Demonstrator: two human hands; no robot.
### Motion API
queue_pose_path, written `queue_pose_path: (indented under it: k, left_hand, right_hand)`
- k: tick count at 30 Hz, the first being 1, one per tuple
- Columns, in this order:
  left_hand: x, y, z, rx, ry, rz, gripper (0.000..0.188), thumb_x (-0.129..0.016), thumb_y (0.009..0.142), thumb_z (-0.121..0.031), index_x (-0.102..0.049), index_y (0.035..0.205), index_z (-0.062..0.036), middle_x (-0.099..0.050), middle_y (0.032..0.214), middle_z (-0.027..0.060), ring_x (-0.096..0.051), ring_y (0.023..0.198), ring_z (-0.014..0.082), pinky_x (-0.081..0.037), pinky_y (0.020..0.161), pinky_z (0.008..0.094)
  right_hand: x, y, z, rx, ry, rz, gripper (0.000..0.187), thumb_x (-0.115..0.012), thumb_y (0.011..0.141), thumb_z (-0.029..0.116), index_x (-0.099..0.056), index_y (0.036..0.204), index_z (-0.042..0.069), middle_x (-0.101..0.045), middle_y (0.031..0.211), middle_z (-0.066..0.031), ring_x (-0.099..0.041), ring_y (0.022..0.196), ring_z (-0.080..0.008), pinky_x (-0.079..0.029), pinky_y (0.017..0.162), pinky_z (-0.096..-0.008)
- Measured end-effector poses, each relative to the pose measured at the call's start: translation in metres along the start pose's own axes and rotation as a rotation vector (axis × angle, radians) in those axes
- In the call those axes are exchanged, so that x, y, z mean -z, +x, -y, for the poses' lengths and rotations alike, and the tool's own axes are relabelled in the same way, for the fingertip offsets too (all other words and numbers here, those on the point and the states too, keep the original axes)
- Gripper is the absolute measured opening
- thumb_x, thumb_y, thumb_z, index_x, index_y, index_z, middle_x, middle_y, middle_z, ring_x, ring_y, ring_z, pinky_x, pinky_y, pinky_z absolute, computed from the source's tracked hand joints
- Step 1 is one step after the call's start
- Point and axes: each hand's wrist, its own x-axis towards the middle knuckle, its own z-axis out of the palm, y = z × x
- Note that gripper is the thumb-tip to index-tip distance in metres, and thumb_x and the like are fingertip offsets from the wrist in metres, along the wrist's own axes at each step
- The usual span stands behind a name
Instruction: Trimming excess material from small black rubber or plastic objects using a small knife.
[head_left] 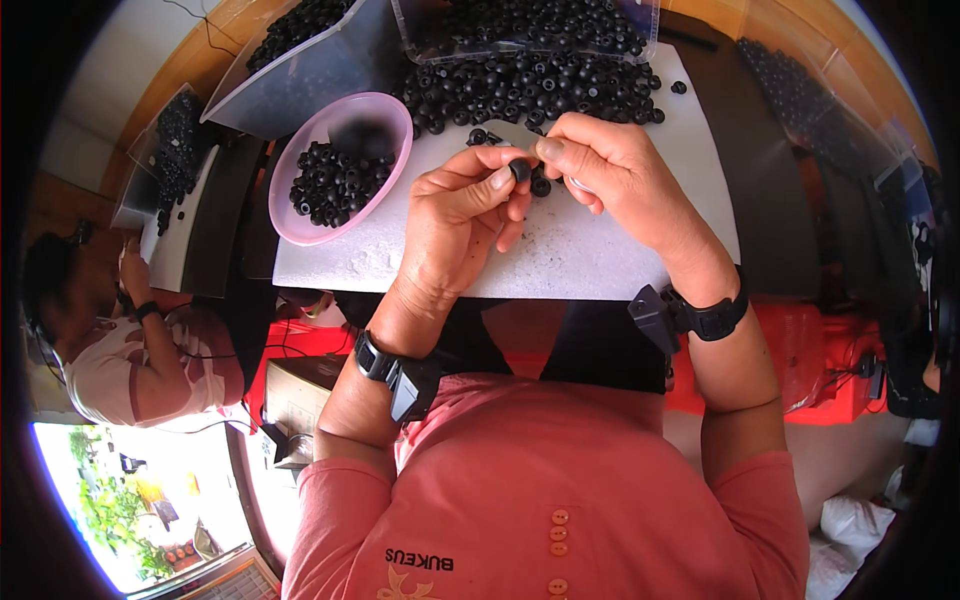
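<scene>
My left hand point(462, 205) pinches a small round black cap-like part point(520, 170) between thumb and fingertips. Close beside it, my right hand point(620, 175) is closed on a thin, flat, greyish blade-like tool point(515, 134); its exact kind is unclear, and the grip hides most of it. Both hands are over the white work board point(600, 262), almost touching each other. A few loose black parts point(541, 187) lie under and behind the fingers. Left of my left hand, a pink bowl point(290, 232) holds many similar black parts, with a blurred dark patch near its far rim.
Behind the hands spreads a big heap of black parts point(500, 90), spilling from a clear bin point(430, 56). Another translucent bin point(300, 85) stands at the far left. A co-worker point(150, 360) sits at a second table on the left. Red plastic point(800, 360) lies below the right side.
</scene>
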Motion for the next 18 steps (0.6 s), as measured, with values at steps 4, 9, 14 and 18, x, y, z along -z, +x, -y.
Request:
queue_pose_path:
  k: [4,9,14,18]
  left_hand:
    - [-0.0013,-0.0001,-0.0012,0.038,-0.014,-0.027,0.015,-0.057,0.096,-0.005,-0.062,0.107,0.0038,-0.063,0.085,0.0125,-0.059,0.066,0.0162,-0.042,0.046,0.0253]
    - [0.0005,0.0006,-0.0022,0.07,-0.015,-0.029,0.011,-0.058,0.096,-0.005,-0.06,0.104,0.0024,-0.063,0.082,0.0126,-0.059,0.064,0.0157,-0.042,0.045,0.0251]
    - [-0.0003,0.0005,-0.0028,0.082,-0.022,-0.042,0.01,-0.058,0.096,-0.005,-0.06,0.103,0.0015,-0.063,0.081,0.0122,-0.058,0.063,0.0156,-0.041,0.045,0.0251]
    - [0.0015,0.0017,-0.0033,0.093,-0.034,-0.027,0.009,-0.058,0.095,-0.004,-0.06,0.102,0.0013,-0.063,0.081,0.0127,-0.058,0.063,0.0157,-0.041,0.045,0.0251]
  right_hand:
    - [-0.0003,-0.0007,0.0027,-0.031,-0.04,0.019,0.028,-0.058,0.098,0.023,-0.061,0.08,0.001,-0.049,0.057,0.0013,-0.041,0.051,-0.0053,-0.033,0.047,-0.0251]
    - [-0.0011,-0.0005,0.0038,-0.032,-0.092,0.016,0.028,-0.059,0.097,0.023,-0.06,0.079,0.001,-0.051,0.058,-0.0011,-0.042,0.052,-0.0065,-0.035,0.048,-0.0272]
    - [-0.0011,-0.0001,0.0034,-0.026,-0.124,0.024,0.028,-0.06,0.097,0.022,-0.059,0.079,0.0,-0.052,0.058,-0.0024,-0.042,0.053,-0.0072,-0.035,0.049,-0.028]
    - [-0.0026,0.0004,0.0052,-0.017,-0.146,0.023,0.028,-0.06,0.097,0.022,-0.058,0.079,0.0,-0.053,0.059,-0.0026,-0.043,0.054,-0.0074,-0.036,0.05,-0.0284]
